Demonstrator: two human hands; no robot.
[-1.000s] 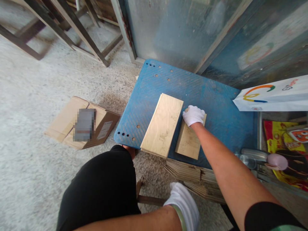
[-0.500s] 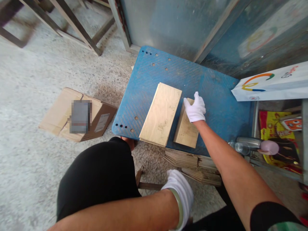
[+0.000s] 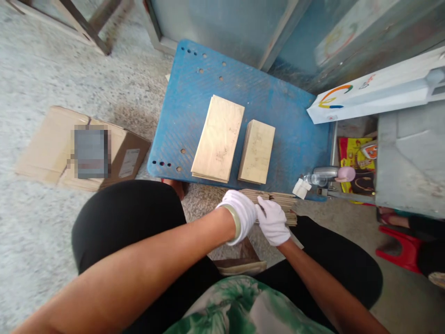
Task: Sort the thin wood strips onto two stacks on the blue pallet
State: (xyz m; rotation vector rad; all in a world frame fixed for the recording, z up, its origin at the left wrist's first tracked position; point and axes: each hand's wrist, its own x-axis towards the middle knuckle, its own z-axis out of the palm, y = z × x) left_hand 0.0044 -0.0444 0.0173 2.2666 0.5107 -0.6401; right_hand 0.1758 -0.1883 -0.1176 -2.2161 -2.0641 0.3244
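Note:
Both my hands wear white gloves and are close together in front of the near table edge. My left hand (image 3: 240, 214) is beside the lower stack of thin wooden boards (image 3: 283, 200); its fingers are turned away and hidden. My right hand (image 3: 273, 221) lies in front of the same stack, thumb and forefinger apart, with nothing visible between them. Whether either glove touches the boards is unclear. On the blue table (image 3: 278, 102) lie a larger stack of pale wooden boards (image 3: 219, 139) and a smaller stack (image 3: 257, 152) to its right.
A cardboard box (image 3: 41, 144) with a blurred dark object on top sits on the floor at left. At right are a white printed bag (image 3: 368, 88), a metal flask (image 3: 325, 173), a clear cup (image 3: 318, 180) and a red stool (image 3: 401, 250). A person's leg shows near the stool.
My right hand has left the smaller stack on the table and come down toward me. My left hand has moved up beside it. The view has shifted, showing more of my lap.

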